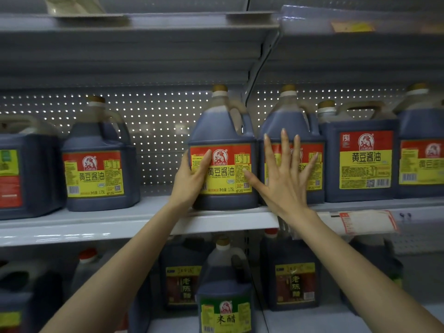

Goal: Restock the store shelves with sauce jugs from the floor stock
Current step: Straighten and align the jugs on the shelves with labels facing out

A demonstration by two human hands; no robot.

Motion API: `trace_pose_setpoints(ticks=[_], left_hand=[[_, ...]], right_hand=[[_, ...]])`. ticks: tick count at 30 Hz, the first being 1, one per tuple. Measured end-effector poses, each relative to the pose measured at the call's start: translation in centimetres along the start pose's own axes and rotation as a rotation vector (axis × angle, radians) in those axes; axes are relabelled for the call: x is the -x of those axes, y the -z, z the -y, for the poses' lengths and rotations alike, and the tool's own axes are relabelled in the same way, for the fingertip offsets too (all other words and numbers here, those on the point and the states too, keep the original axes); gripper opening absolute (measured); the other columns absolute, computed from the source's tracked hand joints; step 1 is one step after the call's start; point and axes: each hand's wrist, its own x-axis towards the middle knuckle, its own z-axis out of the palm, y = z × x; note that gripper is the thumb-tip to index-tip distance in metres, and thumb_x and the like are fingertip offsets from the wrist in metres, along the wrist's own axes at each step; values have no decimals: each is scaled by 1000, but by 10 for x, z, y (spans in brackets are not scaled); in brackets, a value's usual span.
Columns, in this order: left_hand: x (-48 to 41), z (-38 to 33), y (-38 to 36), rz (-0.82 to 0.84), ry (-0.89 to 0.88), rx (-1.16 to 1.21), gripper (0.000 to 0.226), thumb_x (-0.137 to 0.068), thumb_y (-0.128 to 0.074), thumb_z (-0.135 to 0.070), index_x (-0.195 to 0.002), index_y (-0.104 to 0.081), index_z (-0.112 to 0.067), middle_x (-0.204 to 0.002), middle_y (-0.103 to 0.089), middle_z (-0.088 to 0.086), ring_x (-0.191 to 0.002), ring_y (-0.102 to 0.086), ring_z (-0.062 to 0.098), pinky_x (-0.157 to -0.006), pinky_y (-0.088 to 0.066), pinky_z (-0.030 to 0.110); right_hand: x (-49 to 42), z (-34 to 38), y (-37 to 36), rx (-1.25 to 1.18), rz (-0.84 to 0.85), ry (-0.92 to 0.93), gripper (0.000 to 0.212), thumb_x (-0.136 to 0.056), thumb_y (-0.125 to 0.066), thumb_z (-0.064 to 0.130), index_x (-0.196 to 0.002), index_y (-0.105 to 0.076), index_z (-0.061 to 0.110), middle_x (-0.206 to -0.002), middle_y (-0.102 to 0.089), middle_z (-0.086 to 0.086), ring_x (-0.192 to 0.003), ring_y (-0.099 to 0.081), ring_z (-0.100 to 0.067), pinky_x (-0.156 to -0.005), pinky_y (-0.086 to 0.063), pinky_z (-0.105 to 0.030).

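Left hand [191, 175] fingers wrap the left edge of a soy sauce jug [222, 152] at frame centre, on the middle shelf [96, 224]. Right hand [286, 169] is splayed flat, apparently against the neighbouring jug [292, 140], gripping nothing. A hard shove could tip either off the lip.

I am viewing the middle shelf [134, 224], a pale metal board carrying dark soy sauce jugs. The jug under my left hand [189, 181] is standing at the front lip [223, 150]; the jug under my right palm [286, 179] is touching it [288, 111]. A squarer jug [365, 152] is sitting just right of that grip, another [420, 150] beyond. Well left of my grip, a jug [98, 155] is standing apart. The lower shelf [312, 318] is bearing vinegar jugs [225, 292].
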Motion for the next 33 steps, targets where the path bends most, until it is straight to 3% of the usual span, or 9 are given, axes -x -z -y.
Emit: trace_pose_setpoints(ticks=[3,7,9,11,15,17,24,30,33], left_hand=[[8,2,6,27,-30,3,52,-88,-47,-53,-133,-43,-27,-118,-64,-7,-103,-64,5,-93,-53,33],[16,-3,18,18,-55,-56,67,-96,-40,-51,-150,-20,-18,-125,-55,-13,-111,-55,-3,-95,-44,14],[20,-5,32,6,-108,-160,81,-91,-38,-65,-153,-14,-19,-146,-42,-1,-134,-40,10,-112,-32,29],[24,-4,51,-18,-190,-289,82,-89,-34,-65,-153,-11,-19,-157,-24,2,-144,-21,12,-119,-18,36],[24,2,97,-153,-311,-543,80,-93,-39,-61,-153,-14,-16,-158,-19,2,-145,-14,16,-116,-9,27],[20,10,120,-206,-273,-636,77,-95,-43,-51,-153,-10,-14,-160,-12,5,-146,-8,19,-114,-3,25],[11,26,182,-254,-224,-977,89,-91,-53,-49,-152,-1,-10,-160,1,14,-147,-1,31,-117,-4,42],[-7,27,206,-305,-78,-777,115,-76,-64,-59,-152,7,-11,-160,6,12,-147,1,29,-118,-8,47],[-18,34,215,-319,39,-508,128,-62,-73,-65,-152,3,-15,-158,-11,11,-145,-17,30,-116,-20,52]], right_hand=[[8,19,1,-12,-4,69,89,-81,-6,82,-152,1,29,-160,11,0,-145,17,-20,-108,20,-56],[12,56,3,-30,-16,171,84,-86,-10,77,-153,-7,26,-160,4,-2,-147,8,-23,-109,18,-57],[13,74,2,-51,-16,206,82,-86,-13,76,-153,-6,28,-160,6,-1,-147,8,-24,-108,20,-55],[13,89,-1,-51,-28,234,81,-87,-14,75,-153,-10,28,-160,2,-4,-147,6,-25,-108,17,-58],[9,115,-11,-26,-30,250,80,-88,-15,74,-153,-13,27,-160,-2,-5,-147,1,-26,-109,8,-64],[7,126,-16,-15,-20,246,80,-88,-13,75,-153,-12,27,-160,-1,-4,-147,0,-26,-109,4,-66],[-6,153,-30,46,9,191,81,-88,-6,74,-152,-12,26,-160,-2,-6,-147,-1,-24,-107,4,-68],[-2,148,-34,130,-26,186,82,-89,-6,73,-153,-15,22,-160,-3,-9,-147,0,-24,-110,5,-65],[-2,147,-34,154,-54,191,82,-88,-14,73,-153,-19,22,-160,-5,-11,-147,-1,-28,-109,9,-63]])
